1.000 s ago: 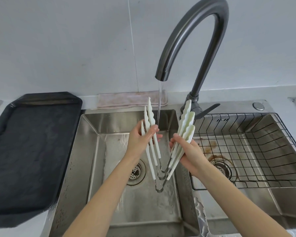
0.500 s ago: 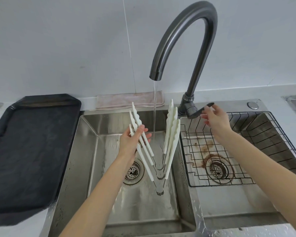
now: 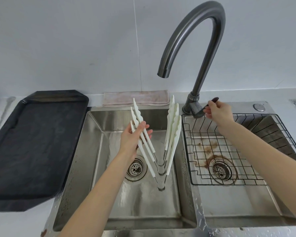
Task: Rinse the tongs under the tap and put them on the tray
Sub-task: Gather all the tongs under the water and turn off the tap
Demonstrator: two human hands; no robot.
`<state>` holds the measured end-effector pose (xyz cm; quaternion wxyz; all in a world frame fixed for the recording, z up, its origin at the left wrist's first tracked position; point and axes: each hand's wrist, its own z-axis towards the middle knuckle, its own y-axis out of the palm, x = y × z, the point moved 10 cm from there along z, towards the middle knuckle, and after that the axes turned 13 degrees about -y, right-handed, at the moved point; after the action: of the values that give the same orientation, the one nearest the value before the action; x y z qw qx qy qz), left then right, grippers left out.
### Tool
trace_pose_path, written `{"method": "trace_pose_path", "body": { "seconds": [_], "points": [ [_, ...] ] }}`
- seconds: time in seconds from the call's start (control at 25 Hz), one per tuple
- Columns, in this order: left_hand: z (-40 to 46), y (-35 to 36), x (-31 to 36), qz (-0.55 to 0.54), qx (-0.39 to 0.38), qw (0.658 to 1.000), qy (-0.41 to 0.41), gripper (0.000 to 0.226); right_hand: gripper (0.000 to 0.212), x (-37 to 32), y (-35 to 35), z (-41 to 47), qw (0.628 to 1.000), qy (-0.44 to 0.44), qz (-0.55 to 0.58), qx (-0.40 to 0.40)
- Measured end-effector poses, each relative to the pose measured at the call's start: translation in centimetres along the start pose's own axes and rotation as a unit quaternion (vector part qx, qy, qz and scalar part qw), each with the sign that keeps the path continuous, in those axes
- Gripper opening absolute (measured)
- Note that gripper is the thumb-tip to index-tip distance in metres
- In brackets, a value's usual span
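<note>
- Head view: the left hand [image 3: 132, 140] has its fingers [image 3: 141, 126] wrapped round the left-side arms of the white tongs [image 3: 171, 134], clamped on them; three pairs seem nested together, hinges down, splayed in a V over the left sink basin [image 3: 96, 134].
- The right hand [image 3: 219, 112] pinches the tap lever [image 3: 203, 109], thumb and fingers closed on it; no stream shows under the spout of the tap [image 3: 195, 48].
- Judging from that, rinsing is finished and the carry to the tray is next. Best to give the tongs a shake over the basin, keep the grip firm on the wet plastic, and bring the free right hand across to gather the loose right-side arms.
- The black tray [image 3: 32, 142] lies flat on the counter just left of the sink, bare and well apart from the tongs.
- Outward: a wire rack [image 3: 280, 134] sits in the stained right basin, a folded cloth [image 3: 135, 100] lies behind the sink, and a plain pale wall rises behind.
</note>
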<state>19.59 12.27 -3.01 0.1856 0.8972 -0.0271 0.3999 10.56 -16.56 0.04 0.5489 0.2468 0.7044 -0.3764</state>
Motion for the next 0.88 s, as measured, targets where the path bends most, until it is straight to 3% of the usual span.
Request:
{"method": "trace_pose_path", "body": {
  "seconds": [0.12,0.28,0.32,0.36,0.4,0.44,0.68,0.88],
  "points": [
    [-0.5,-0.5,0.3,-0.017,0.006,1.0,0.003,0.006,0.053,0.4,3.5,-4.8,0.994,0.037,0.078,-0.072],
    [-1.2,-1.0,1.1,-0.018,0.003,1.0,0.019,0.005,0.084,2.6,9.4,-12.9,0.954,0.094,0.142,-0.248],
    [-1.4,-1.0,1.3,-0.009,0.0,1.0,0.024,0.005,0.073,2.6,10.3,-13.9,0.944,0.097,0.147,-0.279],
    [-1.8,-0.9,1.4,0.002,-0.005,1.0,0.03,0.005,0.048,2.3,10.7,-14.4,0.941,0.092,0.163,-0.282],
    [-2.1,-0.7,1.7,0.01,-0.012,0.999,0.036,0.006,0.024,1.6,11.1,-14.7,0.938,0.093,0.196,-0.27],
    [-2.4,-0.6,1.9,0.012,-0.021,0.999,0.042,0.008,0.013,0.9,11.2,-14.8,0.939,0.088,0.224,-0.247],
    [-4.5,0.0,0.5,0.07,-0.073,0.994,0.045,0.027,0.016,-1.2,10.3,-14.6,0.966,-0.017,0.178,-0.186],
    [-5.0,-1.9,-1.7,0.087,-0.05,0.994,0.031,0.021,0.012,0.5,11.0,-16.2,0.958,0.002,0.139,-0.249]
  ]
}}
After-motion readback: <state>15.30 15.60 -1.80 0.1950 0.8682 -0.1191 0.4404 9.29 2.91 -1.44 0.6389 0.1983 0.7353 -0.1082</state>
